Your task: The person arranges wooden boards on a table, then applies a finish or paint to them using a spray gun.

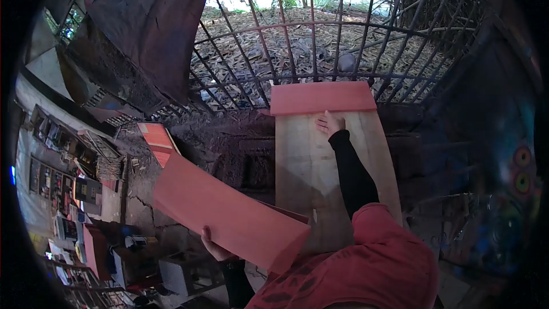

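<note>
Sheet (229, 209), long and red, slants from our shirt (354, 260) away to the left, our closer left hand (216, 245) holding its near edge, while our right hand (330, 124), fingers loosely apart, is over the pale board (306, 163) beside a red strip (323, 97).

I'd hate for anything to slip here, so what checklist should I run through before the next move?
1. Left hand has a grip on the long red panel: ok, thumb over its near edge.
2. Short red panel lies across the far end of the wooden board: ok.
3. Long panel squared up with the board: not ok, it slants across the board's left edge.
4. Right hand touching the short panel: cannot tell, its fingers are right by the near edge.
5. Short panel clear of the metal bars: cannot tell from this angle.
</note>
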